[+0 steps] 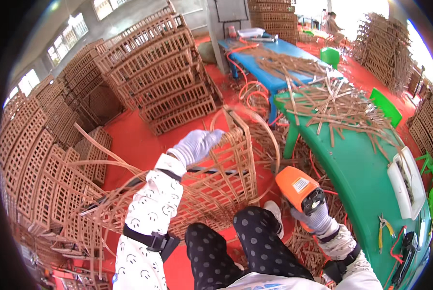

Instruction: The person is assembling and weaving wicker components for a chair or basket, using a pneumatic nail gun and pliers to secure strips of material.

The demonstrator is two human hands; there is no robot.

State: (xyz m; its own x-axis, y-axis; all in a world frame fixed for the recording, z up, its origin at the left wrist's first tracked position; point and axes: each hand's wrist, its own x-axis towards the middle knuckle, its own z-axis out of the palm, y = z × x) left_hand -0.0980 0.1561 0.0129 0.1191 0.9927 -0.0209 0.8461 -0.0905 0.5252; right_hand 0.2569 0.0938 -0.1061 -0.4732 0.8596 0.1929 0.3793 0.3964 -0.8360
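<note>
My left hand (195, 146), in a light grey glove, is closed on the upper edge of a brown woven basket (249, 157). The basket stands tilted in front of my knees. Loose strips stick out from its left part, and one long strip bends in a loop around its right corner. My right hand (318, 221), gloved too, grips an orange and black power tool (298, 187) by its handle. This tool is held to the right of the basket, apart from it. My right fingers are partly hidden behind the tool body.
On my right, a green table (342, 166) carries loose brown strips (340, 99), a white tray (407, 181) and yellow-handled pliers (384, 229). Behind it is a blue table (255, 63). Stacked crates (161, 67) rise ahead; strip scraps litter the red floor (124, 145). A person (332, 24) sits far back.
</note>
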